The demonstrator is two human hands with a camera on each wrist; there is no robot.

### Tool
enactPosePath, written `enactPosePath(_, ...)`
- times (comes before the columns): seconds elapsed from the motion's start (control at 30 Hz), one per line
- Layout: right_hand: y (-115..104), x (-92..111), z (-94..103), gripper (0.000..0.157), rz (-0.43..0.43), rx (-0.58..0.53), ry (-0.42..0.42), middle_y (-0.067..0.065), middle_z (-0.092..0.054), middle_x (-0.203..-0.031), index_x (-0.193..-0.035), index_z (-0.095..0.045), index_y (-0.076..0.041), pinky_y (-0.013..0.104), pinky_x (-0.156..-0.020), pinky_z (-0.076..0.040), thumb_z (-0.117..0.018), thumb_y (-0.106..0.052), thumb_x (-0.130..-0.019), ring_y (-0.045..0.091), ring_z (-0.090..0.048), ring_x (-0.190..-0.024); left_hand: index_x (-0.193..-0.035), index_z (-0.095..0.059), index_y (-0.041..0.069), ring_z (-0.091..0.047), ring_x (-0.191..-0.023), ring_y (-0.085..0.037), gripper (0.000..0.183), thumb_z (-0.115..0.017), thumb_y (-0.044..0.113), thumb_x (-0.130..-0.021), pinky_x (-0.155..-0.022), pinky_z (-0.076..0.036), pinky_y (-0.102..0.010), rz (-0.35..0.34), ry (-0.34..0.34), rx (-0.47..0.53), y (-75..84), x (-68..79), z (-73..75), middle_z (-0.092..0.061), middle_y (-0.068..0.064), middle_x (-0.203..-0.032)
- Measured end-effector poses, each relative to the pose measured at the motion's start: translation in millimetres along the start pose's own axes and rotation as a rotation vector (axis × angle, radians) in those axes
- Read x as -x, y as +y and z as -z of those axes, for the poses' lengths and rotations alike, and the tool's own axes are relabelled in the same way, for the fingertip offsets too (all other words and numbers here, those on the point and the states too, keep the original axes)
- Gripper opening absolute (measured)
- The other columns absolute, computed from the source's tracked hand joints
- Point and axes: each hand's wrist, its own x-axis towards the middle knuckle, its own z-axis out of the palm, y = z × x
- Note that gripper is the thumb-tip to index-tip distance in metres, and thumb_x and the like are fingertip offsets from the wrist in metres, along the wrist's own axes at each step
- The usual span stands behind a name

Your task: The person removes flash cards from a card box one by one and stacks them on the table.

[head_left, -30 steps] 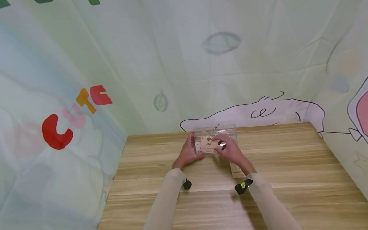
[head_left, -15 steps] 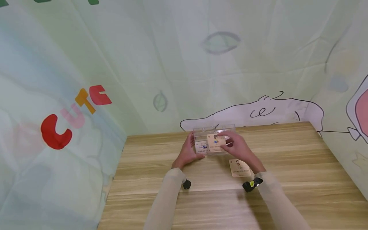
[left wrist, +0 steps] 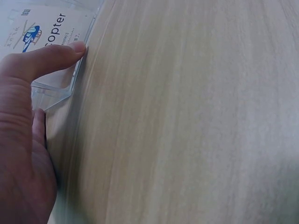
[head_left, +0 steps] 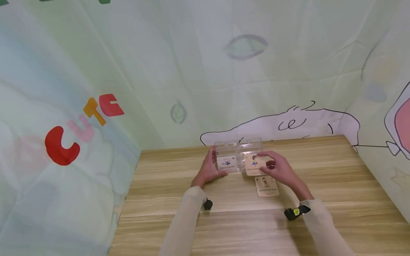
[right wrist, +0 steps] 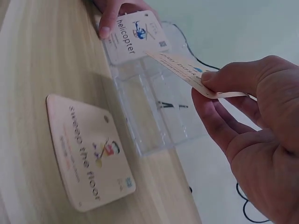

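A clear plastic box (head_left: 238, 146) stands near the table's back edge, with its left and right compartments side by side. My left hand (head_left: 207, 170) grips its left end, the thumb lying at the front edge in the left wrist view. In the left compartment lies a "helicopter" flashcard (head_left: 227, 164). My right hand (head_left: 280, 170) pinches a flashcard (right wrist: 184, 70) reading "play bask...", part of its text hidden by the thumb. The right wrist view shows this card tilted, raised above the right compartment (right wrist: 140, 109).
Just in front of the box's right half lies a "sweep the floor" flashcard (head_left: 267, 187), face up on the wooden table (head_left: 192, 227). A printed fabric backdrop (head_left: 205, 71) rises right behind the table's back edge, close to the box.
The right hand has moved the pinched card rightward, from over the left compartment to over the right one, uncovering the helicopter card. The left hand has stayed on the box.
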Motion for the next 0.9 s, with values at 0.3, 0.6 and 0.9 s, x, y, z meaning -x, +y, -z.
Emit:
enactPosePath(0.3, 15, 23, 10.0, 0.048, -0.064, -0.004, -0.013, 0.02, -0.06, -0.138, -0.137, -0.061, -0.002, 0.05, -0.098, -0.058, -0.076, 0.002, -0.091, 0.036, -0.063, -0.113, -0.163, -0.014, 0.012, -0.039, -0.148, -0.028, 0.13, -0.099, 0.013, -0.065, -0.121, -0.035, -0.032, -0.012, 0.003, 0.0, 0.2, -0.2, 0.2, -0.038, -0.017, -0.161)
enactPosePath(0.6, 30, 43, 9.5, 0.052, -0.116, -0.131, -0.059, 0.028, -0.056, -0.136, -0.139, -0.056, 0.003, 0.03, -0.081, -0.063, -0.075, 0.005, -0.091, 0.033, -0.069, -0.099, -0.164, -0.013, 0.012, -0.039, -0.148, -0.029, 0.133, -0.1, 0.014, -0.064, -0.121, -0.034, -0.032, 0.0, 0.0, 0.014, -0.5, -0.4, -1.2, -0.038, -0.017, -0.161)
enactPosePath(0.9, 44, 52, 5.4, 0.052, -0.177, -0.058, -0.054, 0.025, -0.059, -0.132, -0.138, -0.058, 0.002, 0.042, -0.094, -0.061, -0.077, 0.002, -0.09, 0.042, -0.065, -0.116, -0.164, -0.013, 0.011, -0.039, -0.148, -0.031, 0.133, -0.1, 0.013, -0.064, -0.121, -0.034, -0.035, 0.001, 0.007, 0.001, 0.2, 0.0, -2.2, -0.037, -0.018, -0.161)
